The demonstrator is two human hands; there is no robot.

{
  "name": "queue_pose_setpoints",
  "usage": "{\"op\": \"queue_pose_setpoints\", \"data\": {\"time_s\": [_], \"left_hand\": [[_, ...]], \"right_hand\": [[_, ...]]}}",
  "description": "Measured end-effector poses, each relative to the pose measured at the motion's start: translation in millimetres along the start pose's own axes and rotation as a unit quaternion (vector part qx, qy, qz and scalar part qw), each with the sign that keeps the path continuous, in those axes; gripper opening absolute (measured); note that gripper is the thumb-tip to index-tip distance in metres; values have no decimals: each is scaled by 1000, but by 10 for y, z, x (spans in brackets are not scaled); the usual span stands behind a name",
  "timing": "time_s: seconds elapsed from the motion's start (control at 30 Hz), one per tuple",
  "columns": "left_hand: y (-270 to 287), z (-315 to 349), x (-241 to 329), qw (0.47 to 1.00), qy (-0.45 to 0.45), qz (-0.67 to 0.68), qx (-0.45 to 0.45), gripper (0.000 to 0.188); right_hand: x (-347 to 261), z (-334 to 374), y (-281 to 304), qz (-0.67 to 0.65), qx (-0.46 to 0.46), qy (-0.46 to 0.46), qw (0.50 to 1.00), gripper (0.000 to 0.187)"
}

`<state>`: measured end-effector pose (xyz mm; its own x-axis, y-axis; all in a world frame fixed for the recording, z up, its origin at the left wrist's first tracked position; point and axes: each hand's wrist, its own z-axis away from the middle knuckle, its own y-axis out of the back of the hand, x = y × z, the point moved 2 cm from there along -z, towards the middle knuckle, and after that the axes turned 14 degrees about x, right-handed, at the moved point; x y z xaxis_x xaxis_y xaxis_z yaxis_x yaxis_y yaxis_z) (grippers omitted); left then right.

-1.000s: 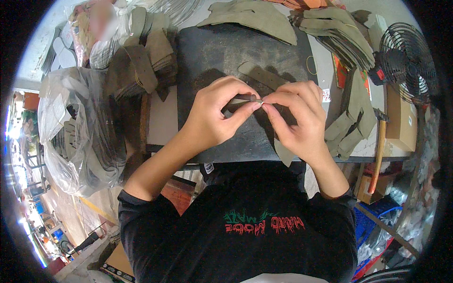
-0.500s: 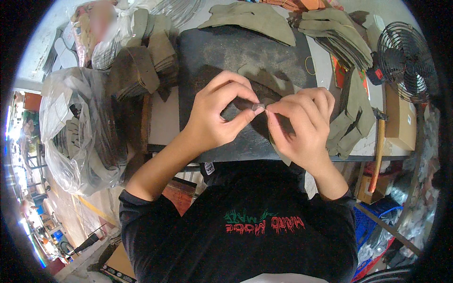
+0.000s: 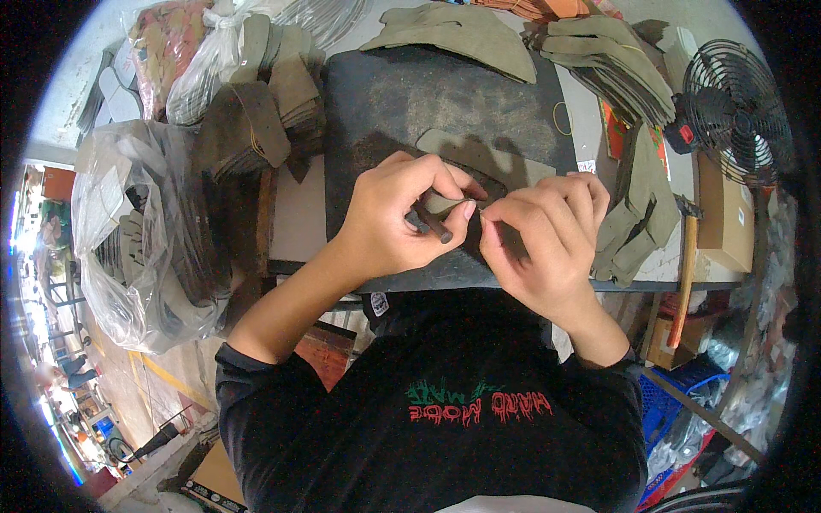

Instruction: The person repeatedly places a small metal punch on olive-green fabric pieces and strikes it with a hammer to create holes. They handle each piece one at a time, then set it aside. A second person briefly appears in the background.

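Note:
My left hand (image 3: pixel 395 214) is closed around a short dark rod (image 3: pixel 438 227), whose blunt end points out of the fingers. Its thumb and forefinger also grip a small grey-green piece (image 3: pixel 440 203), mostly hidden by the hand. Close by on the right, my right hand (image 3: pixel 543 239) makes a pinch at the tip of the left thumb; what lies between its fingertips is too small to tell. Under both hands, a flat grey-green cut piece (image 3: pixel 483 156) rests on the black work mat (image 3: pixel 385 98).
Stacks of grey-green pieces lie at the far edge (image 3: pixel 453 38), far right (image 3: pixel 607 68) and far left (image 3: pixel 244 128). A clear plastic bag (image 3: pixel 154 256) bulges at left. To the right are a black fan (image 3: pixel 737 111), a hammer (image 3: pixel 682 282) and a cardboard box (image 3: pixel 727 218).
The left hand has turned, and the dark rod and grey-green piece now show in it. The right fingertips have shifted slightly down. The flat piece on the mat is less covered.

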<state>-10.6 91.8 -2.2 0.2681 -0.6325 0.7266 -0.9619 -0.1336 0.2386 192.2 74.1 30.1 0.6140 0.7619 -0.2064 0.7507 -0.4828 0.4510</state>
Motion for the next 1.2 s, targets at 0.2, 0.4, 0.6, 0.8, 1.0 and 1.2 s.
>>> {"op": "queue_pose_setpoints", "data": {"time_s": [0.2,0.4,0.6,0.8,1.0,1.2], "left_hand": [[17,40,-5,999,22,-36,11,23],[4,33,-36,995,83,-18,46,22],[24,27,-7,992,120,-9,42,16],[16,11,-37,997,47,3,59,13],[26,22,-68,997,44,-3,58,13],[19,12,-85,998,30,0,56,14]], "right_hand": [[-52,3,33,24,-14,14,999,28],[-136,-14,124,17,-51,19,998,30],[152,-119,346,-24,-110,-94,989,14],[1135,-252,687,40,-233,-219,947,10],[1509,-93,703,145,-364,-186,901,12],[1526,-1,516,213,-390,-157,882,19]]}}
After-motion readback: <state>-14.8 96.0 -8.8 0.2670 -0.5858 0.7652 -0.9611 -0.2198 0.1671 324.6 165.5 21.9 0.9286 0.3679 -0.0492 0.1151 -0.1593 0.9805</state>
